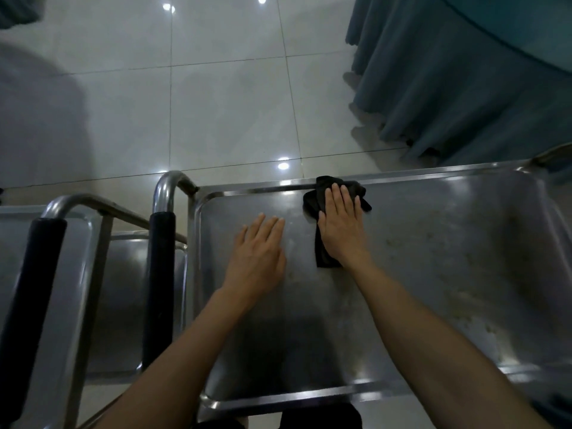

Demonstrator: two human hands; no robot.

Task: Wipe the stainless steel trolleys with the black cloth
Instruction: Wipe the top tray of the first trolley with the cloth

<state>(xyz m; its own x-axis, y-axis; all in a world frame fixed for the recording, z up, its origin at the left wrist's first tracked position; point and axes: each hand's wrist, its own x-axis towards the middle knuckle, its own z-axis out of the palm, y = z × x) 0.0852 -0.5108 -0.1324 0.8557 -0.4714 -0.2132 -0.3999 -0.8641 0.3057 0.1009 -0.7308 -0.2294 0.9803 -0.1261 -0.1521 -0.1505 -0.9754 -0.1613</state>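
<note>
- The right hand point(340, 226) lies flat, fingers straight and together, pressing the black cloth point(325, 247) against the trolley tray point(433, 258) near its far rim.
- The left hand point(258, 258) rests flat and open on the bare steel just beside it, holding nothing.
- The cloth is crumpled, dark and matte, its long axis running from the far rim toward the person.
- The tray is dull, smeared steel with speckled marks on the right.
- A second trolley point(77, 243) with black-sleeved handles stands left, on glossy pale floor tiles point(216, 88); teal drapery point(464, 72) hangs at the upper right.
</note>
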